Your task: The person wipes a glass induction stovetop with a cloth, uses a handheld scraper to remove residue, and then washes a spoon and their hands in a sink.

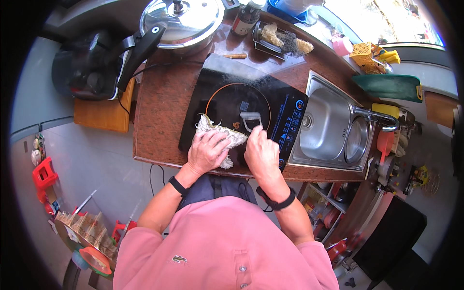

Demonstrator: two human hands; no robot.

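A black induction cooktop with an orange ring and a lit touch panel at its right lies on the red-brown countertop. On its front left part, my left hand presses down on a crumpled whitish cloth, fingers spread over it. Just right of the cloth, my right hand is closed on a small pale tool, whose frame-like end reaches over the ring. The tool is slightly blurred, so its exact kind cannot be told, and its grip is hidden in my fist.
A steel sink with a faucet adjoins the cooktop's right side. Behind stand a pressure cooker, a dark bottle and a rack holding scrubbers. A black appliance sits at the left on a wooden stand.
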